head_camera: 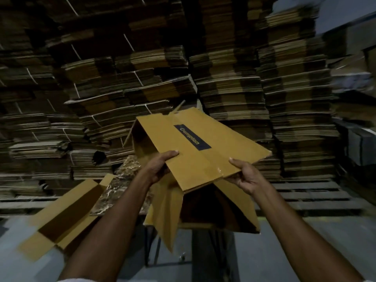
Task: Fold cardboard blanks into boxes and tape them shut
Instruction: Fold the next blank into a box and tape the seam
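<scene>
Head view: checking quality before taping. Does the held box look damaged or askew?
The brown cardboard box with a blue label, gripped by the left hand and right hand, is tilted and skewed, flaps loose; no tears show.

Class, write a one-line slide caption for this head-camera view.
Left hand and right hand grip a part-opened cardboard box before stacks of flat blanks.

Tall stacks [230, 64] of bundled flat cardboard fill the dim room's back, standing on wooden pallets [305, 196]. The floor [317, 243] is smooth grey; a pale wall [343, 9] shows at upper right.
</scene>
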### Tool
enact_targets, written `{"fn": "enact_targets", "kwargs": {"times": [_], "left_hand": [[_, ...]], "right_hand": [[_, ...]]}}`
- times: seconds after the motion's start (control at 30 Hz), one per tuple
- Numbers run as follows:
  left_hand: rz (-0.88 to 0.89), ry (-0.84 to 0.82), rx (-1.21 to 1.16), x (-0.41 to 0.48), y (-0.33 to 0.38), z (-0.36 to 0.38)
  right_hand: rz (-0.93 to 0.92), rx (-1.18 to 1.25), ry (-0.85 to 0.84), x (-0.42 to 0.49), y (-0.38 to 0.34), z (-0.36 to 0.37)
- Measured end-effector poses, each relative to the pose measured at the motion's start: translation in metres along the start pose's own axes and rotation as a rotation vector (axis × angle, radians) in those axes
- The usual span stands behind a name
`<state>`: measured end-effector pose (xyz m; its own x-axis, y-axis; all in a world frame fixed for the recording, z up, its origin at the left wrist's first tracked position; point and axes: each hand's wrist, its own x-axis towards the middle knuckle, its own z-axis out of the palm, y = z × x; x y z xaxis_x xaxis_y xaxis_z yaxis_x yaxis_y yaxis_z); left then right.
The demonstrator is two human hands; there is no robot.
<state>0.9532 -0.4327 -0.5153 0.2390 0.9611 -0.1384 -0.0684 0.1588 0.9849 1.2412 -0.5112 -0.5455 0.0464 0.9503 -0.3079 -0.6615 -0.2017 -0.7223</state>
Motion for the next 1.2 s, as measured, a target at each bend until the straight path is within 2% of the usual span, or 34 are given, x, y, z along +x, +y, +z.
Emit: {"fn": "enact_targets", "kwargs": {"times": [0.1,0.17,0.2,0.27,0.4,0.47,0.5,0.57,0.63,0.67,0.73,0.83,0.97,1.07,1.2], "left_hand": [[0.056,0.312,0.256,-0.011,-0.001,0.003],[0.188,0.527,0.489,-0.023,0.001,0.002],[0.252,0.575,0.575,-0.032,0.001,0.0],[0.406,0.574,0.604,-0.056,-0.002,-0.002],[0.846,0.609,0.714,-0.111,-0.017,-0.012],[1.034,0.638,1.048,-0.14,-0.021,-0.015],[1.1,0.585,1.259,-0.149,-0.026,-0.019],[1.067,0.425,1.633,-0.158,-0.035,-0.028],[0.853,0.304,1.817,-0.157,-0.044,-0.037],[0.75,0.289,1.819,-0.154,-0.048,-0.04],[0.681,0.306,1.717,-0.152,-0.047,-0.042],[0.762,0.309,1.645,-0.148,-0.03,-0.044],[0.913,0.301,1.669,-0.133,-0.008,-0.049],[0.853,0.231,1.74,-0.109,-0.027,-0.058],[0.599,0.009,1.804,-0.076,-0.094,-0.071]], "right_hand": [[-0.159,0.07,0.027,-0.016,0.014,0.0],[-0.222,0.082,0.049,-0.024,0.021,0.003],[-0.244,0.073,0.065,-0.027,0.023,0.006],[-0.271,0.038,0.103,-0.035,0.028,0.015],[-0.33,-0.088,0.145,-0.056,0.039,0.039],[-0.366,-0.098,0.172,-0.066,0.046,0.051],[-0.371,-0.077,0.174,-0.072,0.049,0.056],[-0.371,-0.018,0.16,-0.085,0.052,0.064],[-0.378,0.029,0.138,-0.096,0.051,0.07],[-0.388,0.028,0.132,-0.101,0.051,0.073],[-0.406,0.02,0.111,-0.111,0.05,0.08],[-0.425,0.063,0.084,-0.119,0.043,0.089],[-0.454,0.051,0.032,-0.12,0.036,0.085],[-0.445,-0.092,0.138,-0.106,0.052,0.071],[-0.358,-0.158,0.375,-0.073,0.1,0.02]]}}
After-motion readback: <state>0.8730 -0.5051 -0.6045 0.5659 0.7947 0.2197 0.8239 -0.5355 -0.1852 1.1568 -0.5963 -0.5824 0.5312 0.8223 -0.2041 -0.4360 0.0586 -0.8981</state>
